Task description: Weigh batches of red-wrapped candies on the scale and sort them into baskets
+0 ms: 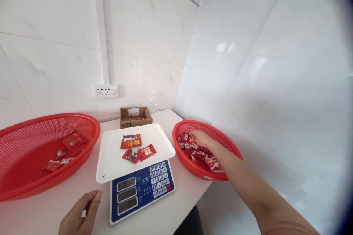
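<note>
My right hand (200,138) reaches into the right red basket (237,150). Its fingertips point down among many small red snack packets (196,146) and touch them; whether they grip one is hidden. Near the table's front, left of the digital scale (143,191), my left hand (81,213) is closed in a loose pinch, with nothing visible in it. On the scale's white tray (110,154) lie three red packets: a larger one (131,141) at the back and two smaller ones, one with a round picture (131,156) and one with gold lettering (147,152). The upper display seems to read 0.040.
Another large red basket (52,117) stands at the left with several red packets (72,139) in it. Behind the scale is a small cardboard box (135,116), with a clear plastic item (153,103) beside it. A tiled wall and a smooth panel enclose the white table (165,115).
</note>
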Demonstrator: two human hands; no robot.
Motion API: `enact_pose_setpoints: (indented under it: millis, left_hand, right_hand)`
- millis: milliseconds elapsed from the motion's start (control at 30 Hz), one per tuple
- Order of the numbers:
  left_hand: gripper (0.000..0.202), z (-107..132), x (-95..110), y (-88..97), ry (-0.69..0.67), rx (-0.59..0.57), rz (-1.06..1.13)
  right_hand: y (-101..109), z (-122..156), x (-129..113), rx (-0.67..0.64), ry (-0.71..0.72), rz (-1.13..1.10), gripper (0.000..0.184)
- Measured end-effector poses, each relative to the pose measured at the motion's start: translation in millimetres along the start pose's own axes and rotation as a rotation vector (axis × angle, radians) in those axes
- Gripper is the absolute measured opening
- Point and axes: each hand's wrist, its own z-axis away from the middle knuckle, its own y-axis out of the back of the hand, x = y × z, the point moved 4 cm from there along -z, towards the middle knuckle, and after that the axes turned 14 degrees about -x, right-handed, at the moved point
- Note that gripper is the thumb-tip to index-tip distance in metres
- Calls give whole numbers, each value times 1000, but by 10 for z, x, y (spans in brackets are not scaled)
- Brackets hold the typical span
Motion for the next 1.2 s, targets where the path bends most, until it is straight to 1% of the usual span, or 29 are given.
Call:
enact_pose_setpoints:
  millis: [67, 133, 200, 233, 333, 367, 400, 467, 533, 633, 700, 800, 900, 967, 1033, 1100, 1133, 1200]
  left_hand:
    - [43, 1, 9, -8, 3, 0, 6]
    - [42, 13, 72, -4, -13, 19, 6]
    - [41, 35, 178, 14, -46, 57, 3]
    - [39, 47, 237, 24, -69, 72, 0]
    - [36, 72, 384, 40, -134, 70, -4]
    - [35, 77, 412, 46, -142, 67, -1]
    - [34, 82, 429, 52, -143, 65, 4]
    - [34, 92, 443, 65, -132, 63, 17]
    - [33, 100, 448, 74, -126, 64, 35]
    - [33, 111, 464, 85, -129, 82, 66]
    - [32, 114, 485, 85, -141, 86, 78]
    - [30, 118, 517, 85, -161, 79, 89]
    - [29, 125, 526, 96, -154, 89, 94]
    - [30, 126, 514, 101, -128, 97, 99]
    - [30, 124, 496, 100, -97, 103, 105]
    - [30, 120, 480, 91, -73, 108, 109]
    - [30, 120, 475, 83, -68, 107, 112]
    - [29, 121, 468, 65, -68, 96, 117]
  right_hand:
    - [140, 30, -49, 2, -27, 27, 27]
    - [247, 55, -174, 25, -10, 25, 32]
    - [271, 60, -370, 23, 41, -25, 33]
    - [245, 53, -487, 7, 77, -89, 32]
    - [34, 14, -867, -82, 184, -395, 32]
    - [-63, 2, -991, -110, 211, -477, 33]
    - [-163, -6, -1108, -128, 229, -513, 34]
    - [-351, -5, -1317, -130, 268, -464, 38]
    - [-520, 21, -1495, -123, 328, -324, 42]
    - [-722, 79, -1696, -151, 403, -167, 39]
    - [-809, 106, -1790, -184, 407, -119, 34]
    - [-848, 142, -1902, -223, 422, -107, 30]
    - [-786, 227, -1931, -201, 455, -127, 31]
    - [-710, 329, -1859, -118, 456, -125, 33]
    - [-634, 473, -1706, 10, 437, -106, 33]
    - [-590, 649, -1489, 128, 393, -80, 33]
    - [-584, 740, -1366, 165, 355, -66, 34]
    - [-600, 905, -1114, 193, 252, -45, 37]
